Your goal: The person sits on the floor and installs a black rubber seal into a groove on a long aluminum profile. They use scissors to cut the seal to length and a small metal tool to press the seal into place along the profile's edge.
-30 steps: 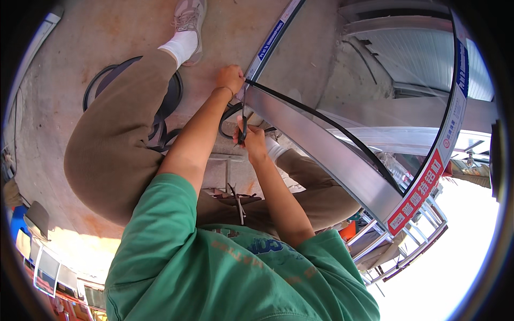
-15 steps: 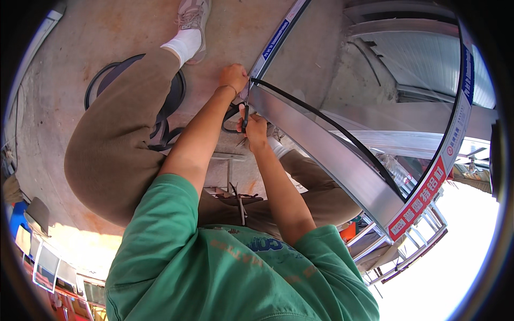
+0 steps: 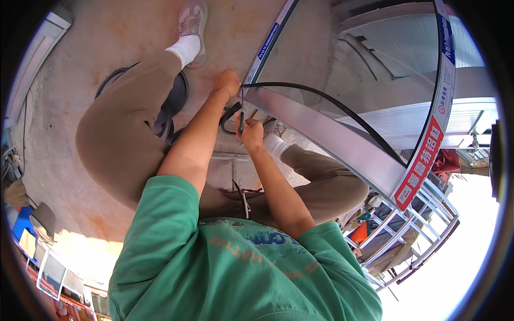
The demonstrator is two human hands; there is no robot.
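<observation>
Your L hand (image 3: 228,81) is up at the near corner of the silver aluminium frame (image 3: 327,129), fingers curled in, closed on the long, thin, black rubber-like strip (image 3: 342,106) at the corner; the fingertips are partly hidden, so can't tell exactly how the pinch sits. From there the strip arcs off to your R, above the frame's wide silver bar, & runs down to the far corner by the red label w/ white lettering (image 3: 420,167).

Your R hand (image 3: 250,134) is just below, nearer you, wrapped closed round the black-handled scissors (image 3: 241,122). Their slim blades point up, away from you, tips right by the L hand & the strip's near end. Blades look about together, but too small to be sure.

A black loop of strip (image 3: 224,124) hangs b/w your forearms, next to the scissors; more black coils (image 3: 176,99) lie on the grey-brown concrete floor (image 3: 128,32) to your L, partly behind your knee in brown ribbed trousers (image 3: 115,128). Blue label (image 3: 269,41) on the frame's L rail, past your L hand. Beige lace-up shoe w/ white sock (image 3: 191,32) at top, on the floor.
</observation>
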